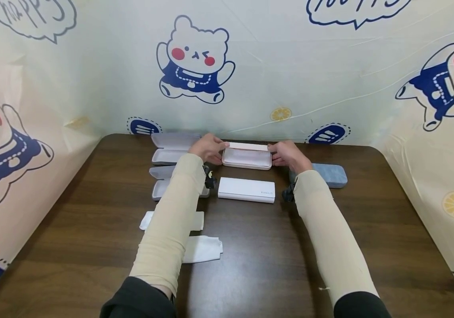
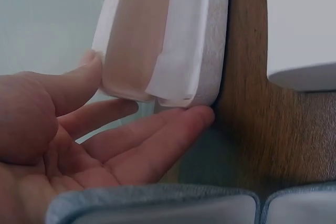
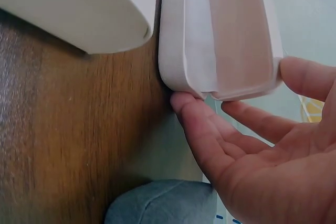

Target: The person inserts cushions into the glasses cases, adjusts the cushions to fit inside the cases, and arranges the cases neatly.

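Observation:
At the back of the table stands a pale glasses case (image 1: 246, 166) with its lid raised and a pinkish lining inside the lid. A white cloth (image 2: 176, 66) lies in its base. My left hand (image 1: 209, 149) holds the left end, thumb on the lid's edge and fingertips against the base's end. Mirroring it, my right hand (image 1: 289, 156) holds the right end; in the right wrist view the thumb (image 3: 307, 77) presses the lid's edge while fingertips touch the end near the hinge. Just in front lies a closed white glasses case (image 1: 246, 189) with small lettering.
Left of my left hand are two open grey glasses cases (image 1: 169, 156), one behind the other, partly hidden by my arm. A closed blue glasses case (image 1: 332, 175) lies beside my right wrist. Two white cloths (image 1: 204, 249) lie at front left. A printed curtain (image 1: 250, 88) hangs behind the table.

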`<move>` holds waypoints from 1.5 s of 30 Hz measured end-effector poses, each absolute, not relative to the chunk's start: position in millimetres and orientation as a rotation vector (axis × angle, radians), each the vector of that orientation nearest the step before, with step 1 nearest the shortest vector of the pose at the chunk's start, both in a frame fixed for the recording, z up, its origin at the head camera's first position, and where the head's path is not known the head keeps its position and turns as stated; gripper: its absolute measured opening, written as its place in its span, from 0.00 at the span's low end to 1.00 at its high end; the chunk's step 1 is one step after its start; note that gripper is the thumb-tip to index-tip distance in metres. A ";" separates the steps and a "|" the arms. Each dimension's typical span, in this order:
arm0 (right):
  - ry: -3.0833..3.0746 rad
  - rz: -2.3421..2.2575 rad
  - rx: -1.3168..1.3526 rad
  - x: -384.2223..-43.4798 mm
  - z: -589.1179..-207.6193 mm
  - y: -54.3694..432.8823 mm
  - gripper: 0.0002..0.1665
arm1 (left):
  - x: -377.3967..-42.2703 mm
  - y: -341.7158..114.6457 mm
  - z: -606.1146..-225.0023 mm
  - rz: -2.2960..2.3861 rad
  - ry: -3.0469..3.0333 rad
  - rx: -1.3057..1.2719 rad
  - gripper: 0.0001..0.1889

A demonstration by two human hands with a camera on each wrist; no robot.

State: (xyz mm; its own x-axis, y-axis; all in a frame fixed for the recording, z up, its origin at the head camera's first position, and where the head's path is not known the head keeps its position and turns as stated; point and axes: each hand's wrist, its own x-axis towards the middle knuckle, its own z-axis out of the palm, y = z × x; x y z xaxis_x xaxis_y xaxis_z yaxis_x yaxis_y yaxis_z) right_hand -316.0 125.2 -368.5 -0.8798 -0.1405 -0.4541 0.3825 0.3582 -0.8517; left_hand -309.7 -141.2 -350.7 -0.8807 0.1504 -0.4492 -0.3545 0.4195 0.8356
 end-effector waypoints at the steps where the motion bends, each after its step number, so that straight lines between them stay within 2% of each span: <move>1: 2.167 -1.540 0.201 -315.4 -368.4 125.4 0.29 | -309.1 -142.0 -350.4 1.481 2.202 -0.175 0.27; 9: 2.268 -1.447 0.116 -310.2 -372.0 127.6 0.32 | -306.7 -143.6 -353.1 1.461 2.219 -0.158 0.28; 12: 2.365 -1.373 0.095 -308.1 -374.9 126.7 0.30 | -306.9 -141.6 -354.2 1.373 2.301 -0.153 0.28; 17: 2.467 -1.284 0.089 -305.2 -377.9 125.1 0.26 | -306.7 -136.6 -354.1 1.244 2.397 -0.155 0.26; 26: 2.526 -1.254 0.163 -297.3 -362.8 127.0 0.30 | -302.0 -137.6 -338.6 0.946 2.631 -0.055 0.21; 33: 2.556 -1.355 0.074 -273.0 -345.6 123.3 0.23 | -277.0 -151.8 -320.5 0.956 2.687 0.039 0.19; 38: 2.604 -1.326 -0.079 -250.9 -337.3 118.6 0.22 | -256.0 -168.7 -307.4 1.069 2.611 0.086 0.21; 45: 2.665 -1.265 -0.347 -218.8 -329.5 111.1 0.17 | -225.2 -192.2 -292.5 1.215 2.542 0.173 0.18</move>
State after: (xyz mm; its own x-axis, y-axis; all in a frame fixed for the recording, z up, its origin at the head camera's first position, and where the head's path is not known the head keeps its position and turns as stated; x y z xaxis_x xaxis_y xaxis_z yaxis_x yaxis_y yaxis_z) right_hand -218.8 111.1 -329.5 -0.9583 -0.2805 -0.0541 -0.1354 0.6130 -0.7784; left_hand -225.2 -192.2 -292.5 -0.9422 0.2426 -0.2312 -0.0277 0.6312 0.7751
